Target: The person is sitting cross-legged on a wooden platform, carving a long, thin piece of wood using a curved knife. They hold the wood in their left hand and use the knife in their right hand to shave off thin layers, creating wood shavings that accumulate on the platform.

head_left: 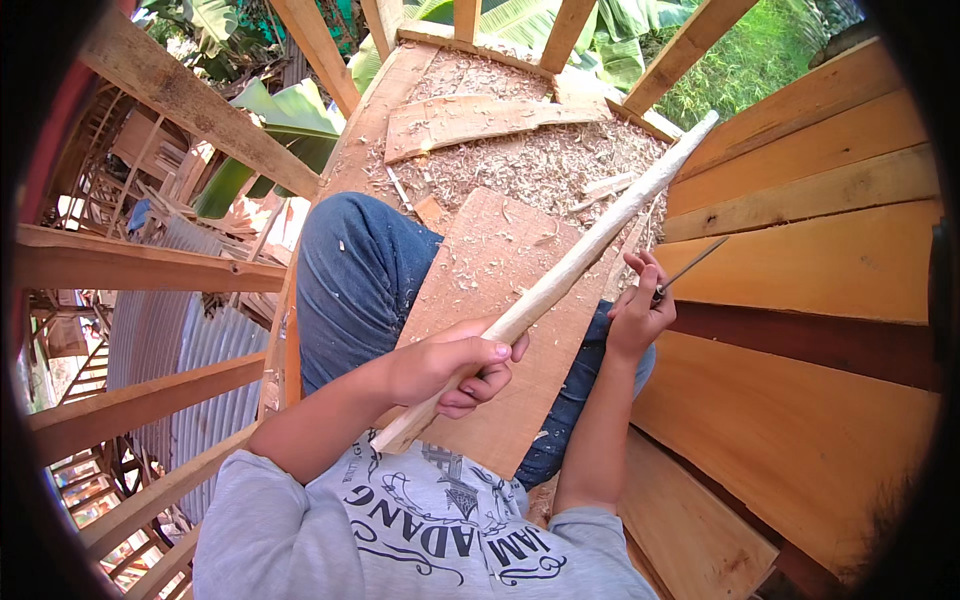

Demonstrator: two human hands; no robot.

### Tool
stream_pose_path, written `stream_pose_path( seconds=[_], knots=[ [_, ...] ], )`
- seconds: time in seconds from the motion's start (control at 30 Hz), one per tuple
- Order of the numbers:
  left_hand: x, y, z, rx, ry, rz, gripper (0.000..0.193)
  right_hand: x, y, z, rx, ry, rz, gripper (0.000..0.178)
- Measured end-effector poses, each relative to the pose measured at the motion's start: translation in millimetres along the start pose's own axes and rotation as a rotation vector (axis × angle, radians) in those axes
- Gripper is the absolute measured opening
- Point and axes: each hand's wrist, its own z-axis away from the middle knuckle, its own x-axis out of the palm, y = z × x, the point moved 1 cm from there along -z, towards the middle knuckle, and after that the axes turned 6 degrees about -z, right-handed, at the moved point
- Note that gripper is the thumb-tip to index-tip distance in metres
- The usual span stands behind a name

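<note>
My left hand (455, 370) is closed around a long, pale, peeled wooden stick (600, 235). The stick slants from my shirt front up to the far right. Its lower end has a flat cut face, and its far end is rounded. To the right of the stick, my right hand (642, 308) grips a knife (690, 268) with a narrow grey blade and a dark handle. The blade points up and to the right, apart from the stick. Across my lap lies a flat wooden board (500, 270), sprinkled with small shavings, beneath the stick.
Wood shavings (480, 165) cover the floor ahead, around a loose plank (490, 122). A thin pale-handled item (399, 188) lies beyond my left knee. Wooden rails (150, 262) run along the left and far sides. A plank wall (800, 260) stands close on the right.
</note>
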Motion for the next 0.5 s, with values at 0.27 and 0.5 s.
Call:
stream_pose_path(
  seconds=[0.27,0.5],
  knots=[
    [10,-1,2,0.204,0.34,-0.766,0.034,-2,-33,61,-0.197,-0.419,0.24,0.054],
    [22,-2,11,0.154,0.324,-0.956,0.033,-12,-40,45,-0.472,-0.3,0.6,0.057]
  ],
)
